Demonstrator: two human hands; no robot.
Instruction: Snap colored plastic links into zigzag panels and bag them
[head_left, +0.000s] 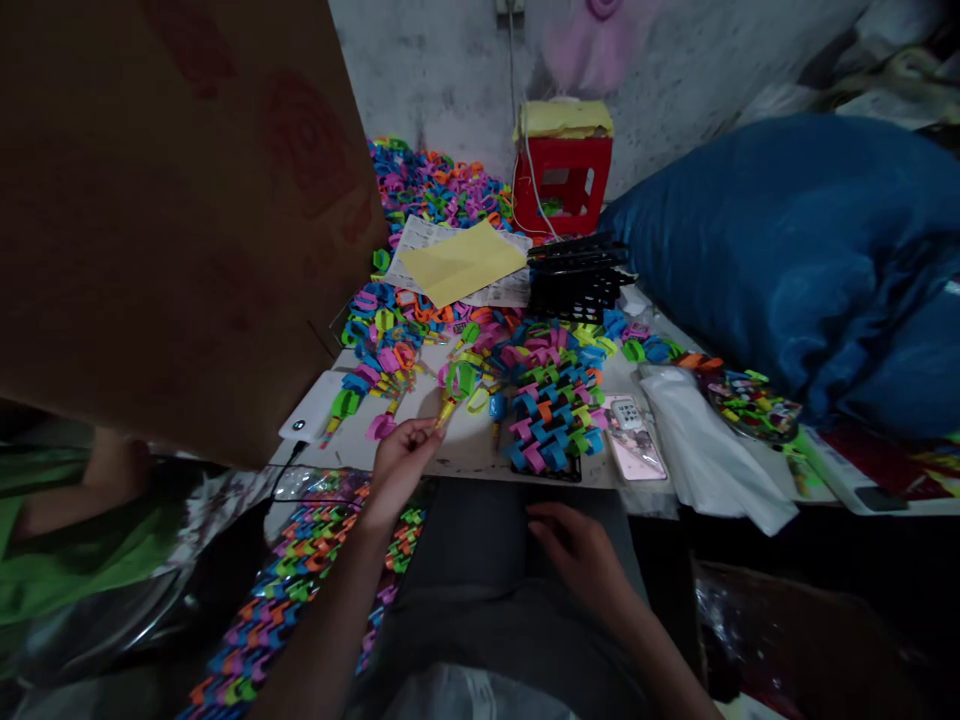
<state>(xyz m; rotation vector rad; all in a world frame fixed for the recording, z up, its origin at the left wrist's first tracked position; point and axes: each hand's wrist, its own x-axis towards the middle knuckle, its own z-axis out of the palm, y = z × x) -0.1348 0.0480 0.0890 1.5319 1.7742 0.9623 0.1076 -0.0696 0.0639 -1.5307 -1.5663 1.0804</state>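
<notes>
My left hand is closed at the table's front edge, pinching the lower end of a small green plastic toy with a yellow-and-red stem. My right hand rests over my lap, fingers loosely stretched, with nothing visible in it. Right of the held toy lies a block of blue, pink, green and orange plastic pieces in close rows on a black rack. A blue toy with a stem sits between that block and my left hand. Several similar stemmed toys lie to the left.
A large cardboard box walls off the left, near a white power bank. A phone, clear plastic bags and a blue sack are at right. Behind are black racks, yellow paper and a red stool. Another person's arm shows left.
</notes>
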